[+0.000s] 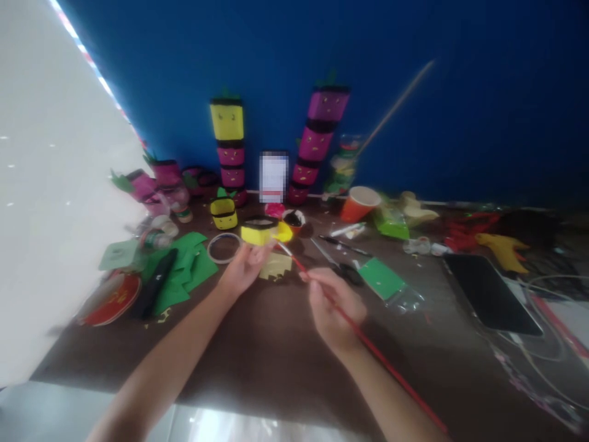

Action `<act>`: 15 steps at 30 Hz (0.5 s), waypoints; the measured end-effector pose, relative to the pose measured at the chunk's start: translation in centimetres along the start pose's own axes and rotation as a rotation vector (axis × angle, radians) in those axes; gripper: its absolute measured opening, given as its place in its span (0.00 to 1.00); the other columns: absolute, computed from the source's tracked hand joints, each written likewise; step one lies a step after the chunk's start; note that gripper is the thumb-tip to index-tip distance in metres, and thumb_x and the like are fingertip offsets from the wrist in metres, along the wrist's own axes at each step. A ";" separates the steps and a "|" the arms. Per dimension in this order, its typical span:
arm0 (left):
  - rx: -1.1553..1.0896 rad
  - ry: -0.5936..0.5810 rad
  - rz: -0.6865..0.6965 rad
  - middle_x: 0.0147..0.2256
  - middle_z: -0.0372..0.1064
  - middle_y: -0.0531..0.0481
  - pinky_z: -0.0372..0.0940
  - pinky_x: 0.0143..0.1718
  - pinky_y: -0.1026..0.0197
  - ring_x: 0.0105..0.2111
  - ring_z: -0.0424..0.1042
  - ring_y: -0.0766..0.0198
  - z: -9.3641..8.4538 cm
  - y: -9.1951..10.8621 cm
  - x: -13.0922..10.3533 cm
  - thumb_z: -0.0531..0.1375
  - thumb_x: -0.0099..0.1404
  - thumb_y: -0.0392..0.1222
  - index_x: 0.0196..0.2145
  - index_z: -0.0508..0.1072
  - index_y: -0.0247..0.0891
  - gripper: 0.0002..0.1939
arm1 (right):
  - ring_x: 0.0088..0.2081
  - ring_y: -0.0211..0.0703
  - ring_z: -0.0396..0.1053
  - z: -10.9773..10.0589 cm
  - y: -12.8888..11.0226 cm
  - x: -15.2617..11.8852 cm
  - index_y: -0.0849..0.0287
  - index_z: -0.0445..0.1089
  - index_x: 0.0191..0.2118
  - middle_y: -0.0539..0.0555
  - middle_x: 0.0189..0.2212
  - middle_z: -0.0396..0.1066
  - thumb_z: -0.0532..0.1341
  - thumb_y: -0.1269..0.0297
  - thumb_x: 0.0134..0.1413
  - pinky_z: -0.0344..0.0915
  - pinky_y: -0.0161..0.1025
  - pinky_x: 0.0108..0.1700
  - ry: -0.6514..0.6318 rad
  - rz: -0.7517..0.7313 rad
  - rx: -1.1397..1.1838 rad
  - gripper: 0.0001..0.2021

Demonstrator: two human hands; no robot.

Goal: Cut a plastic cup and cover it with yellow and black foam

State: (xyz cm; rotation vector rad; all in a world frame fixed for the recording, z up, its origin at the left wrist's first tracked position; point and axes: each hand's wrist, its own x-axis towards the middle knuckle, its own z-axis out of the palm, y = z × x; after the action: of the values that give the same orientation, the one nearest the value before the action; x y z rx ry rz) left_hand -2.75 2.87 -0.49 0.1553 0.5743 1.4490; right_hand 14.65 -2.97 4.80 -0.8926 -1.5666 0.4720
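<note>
A small yellow box with a black rim [256, 236] is held up by my left hand [248, 263], its fingers closed around the lower part. My right hand [335, 305] grips a long red-handled paintbrush [375, 348]. The brush tip points at the right side of the box; whether it touches cannot be made out. Just behind are a yellow blob or dish [284, 231], a pink one [275, 210] and a dark-filled cup [293, 220]. A finished-looking yellow box with a face and green leaves [224, 215] stands behind my left hand, near a roll of tape [224, 248].
Stacked purple and yellow boxes [232, 156] and a leaning purple stack [313, 147] stand against the blue wall. Green sheets [184, 276] lie left; an orange cup [359, 204], green pad [381, 277], tablet [492, 293] and yellow glue gun [502, 248] are right. A blurred-out screen [273, 177] stands centrally.
</note>
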 end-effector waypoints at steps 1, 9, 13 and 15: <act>0.003 -0.024 -0.009 0.45 0.71 0.39 0.59 0.57 0.56 0.52 0.67 0.57 0.0 0.0 0.0 0.56 0.64 0.44 0.38 0.72 0.31 0.12 | 0.32 0.39 0.73 0.0 0.0 0.0 0.58 0.69 0.36 0.54 0.31 0.74 0.56 0.75 0.54 0.72 0.35 0.33 0.014 0.014 -0.006 0.07; 0.010 -0.069 -0.010 0.50 0.69 0.39 0.56 0.59 0.57 0.55 0.64 0.57 -0.1 -0.1 -0.2 0.59 0.62 0.43 0.51 0.67 0.33 0.21 | 0.33 0.38 0.73 0.0 0.2 -0.1 0.58 0.69 0.37 0.54 0.32 0.74 0.57 0.74 0.54 0.72 0.35 0.35 0.017 0.029 -0.042 0.07; 0.010 -0.114 -0.002 0.49 0.70 0.40 0.56 0.59 0.59 0.55 0.64 0.58 -0.1 -0.1 -0.2 0.61 0.60 0.42 0.52 0.67 0.33 0.22 | 0.32 0.39 0.74 0.0 0.0 0.0 0.58 0.70 0.37 0.54 0.31 0.75 0.57 0.73 0.54 0.72 0.35 0.35 0.008 0.031 -0.064 0.07; 0.008 -0.133 -0.001 0.49 0.70 0.40 0.56 0.59 0.60 0.55 0.64 0.58 -0.1 -0.2 -0.2 0.61 0.60 0.41 0.51 0.68 0.34 0.22 | 0.32 0.38 0.74 0.0 -0.1 -0.1 0.58 0.70 0.37 0.54 0.32 0.75 0.57 0.73 0.54 0.72 0.34 0.35 0.014 0.036 -0.064 0.07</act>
State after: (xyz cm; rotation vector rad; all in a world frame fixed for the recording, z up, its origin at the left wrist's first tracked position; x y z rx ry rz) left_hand -2.67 2.60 -0.63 0.2555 0.4717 1.4243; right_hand 14.62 -3.06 4.79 -0.9727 -1.5624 0.4419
